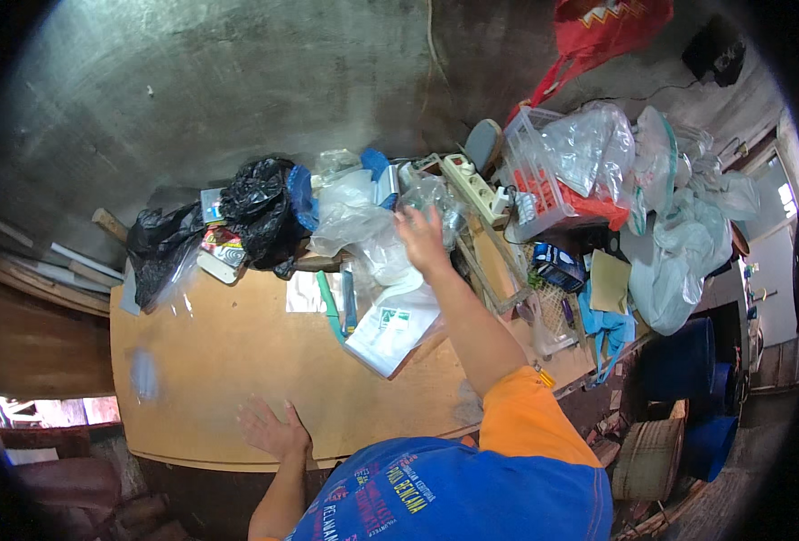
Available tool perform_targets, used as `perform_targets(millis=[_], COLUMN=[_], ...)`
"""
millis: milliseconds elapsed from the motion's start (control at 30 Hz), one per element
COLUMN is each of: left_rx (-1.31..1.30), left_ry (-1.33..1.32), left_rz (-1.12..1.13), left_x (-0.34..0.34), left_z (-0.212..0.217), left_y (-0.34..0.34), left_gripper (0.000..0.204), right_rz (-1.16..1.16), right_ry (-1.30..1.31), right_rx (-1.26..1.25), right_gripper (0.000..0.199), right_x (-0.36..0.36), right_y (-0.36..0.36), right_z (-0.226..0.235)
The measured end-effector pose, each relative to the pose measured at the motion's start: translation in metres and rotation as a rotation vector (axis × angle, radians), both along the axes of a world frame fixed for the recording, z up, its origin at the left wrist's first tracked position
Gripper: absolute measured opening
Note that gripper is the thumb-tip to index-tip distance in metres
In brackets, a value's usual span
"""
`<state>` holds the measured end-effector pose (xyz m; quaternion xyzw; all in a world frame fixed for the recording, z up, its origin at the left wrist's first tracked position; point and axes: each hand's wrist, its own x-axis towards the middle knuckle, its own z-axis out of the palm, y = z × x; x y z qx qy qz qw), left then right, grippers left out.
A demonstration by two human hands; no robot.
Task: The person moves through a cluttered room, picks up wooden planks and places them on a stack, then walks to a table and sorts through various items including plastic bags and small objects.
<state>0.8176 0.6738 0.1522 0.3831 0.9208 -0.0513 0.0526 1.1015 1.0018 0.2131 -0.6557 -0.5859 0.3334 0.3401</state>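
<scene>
My left hand (276,431) is at the near edge of the wooden table (237,343), palm down with the fingers spread and nothing in it. Reaching far across the table, my right hand (422,242) has its fingers apart, over clear plastic bags (356,212); whether it touches them I cannot tell. Below that hand, a white printed plastic sheet (394,329) hangs from the heap onto the tabletop. Left of the sheet lie a green strip-like tool (330,307) and a dark blue narrow object (350,302).
Black plastic bags (260,212) are heaped at the back left, beside a white device (217,267). To the right are a power strip (474,187), a clear crate (535,171) filled with bags, and a light blue cloth (605,325). Blue drums (679,361) stand beyond the table's right end.
</scene>
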Motion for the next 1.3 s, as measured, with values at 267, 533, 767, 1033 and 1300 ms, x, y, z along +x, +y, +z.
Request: perform_targets(millis=[267,533,767,1033,1300], left_rx=[0.024,-0.005,0.06,0.026,0.07], left_ry=[-0.081,-0.153,-0.161,-0.164,-0.191], left_rz=[0.025,0.083,0.08,0.065,0.043], left_x=[-0.001,-0.003,-0.011,-0.017,-0.023], left_z=[0.008,0.021,0.014,0.013,0.012], left_y=[0.003,0.007,0.001,-0.002,-0.006], left_gripper=[0.078,0.079,0.081,0.078,0.076], right_rz=[-0.049,-0.058,0.486,0.648,0.611], right_ry=[0.253,-0.461,-0.379,-0.434,-0.651], right_rx=[-0.178,0.236,0.149,0.236,0.39], right_gripper=[0.061,0.08,0.092,0.089,0.013], right_x=[0.041,-0.002,-0.06,-0.196,-0.237], right_y=[0.03,-0.001,0.004,0.049,0.103], right_z=[-0.046,0.013,0.06,0.093,0.012])
